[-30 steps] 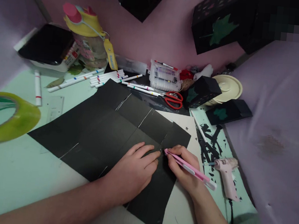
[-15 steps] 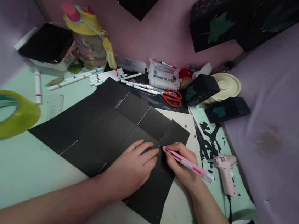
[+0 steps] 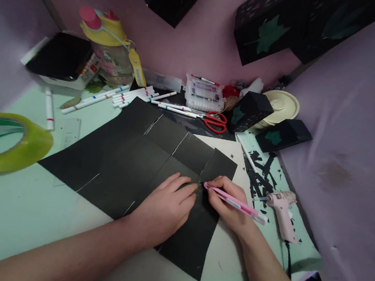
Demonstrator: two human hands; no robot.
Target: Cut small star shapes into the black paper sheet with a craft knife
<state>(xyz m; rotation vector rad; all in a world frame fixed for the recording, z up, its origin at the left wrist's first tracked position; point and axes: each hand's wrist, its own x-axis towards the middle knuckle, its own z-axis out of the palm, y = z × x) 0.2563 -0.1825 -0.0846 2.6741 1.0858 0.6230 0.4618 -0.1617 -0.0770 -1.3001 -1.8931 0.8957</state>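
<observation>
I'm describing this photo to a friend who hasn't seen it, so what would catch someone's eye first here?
First, the large creased black paper sheet spread over the middle of the pale green table, with the left hand pressed flat on it. Beside it, the right hand holds a slim pink craft knife, tip on the sheet. At the left edge looms a big yellow-green tape roll.

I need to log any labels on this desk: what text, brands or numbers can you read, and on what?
None can be read.
Yellow tag on the bottle: print too blurred.
White box under the black tablet: coloured print, too small.
Clear marker case: no readable label.
Pink knife in the right hand: no lettering visible.
</observation>
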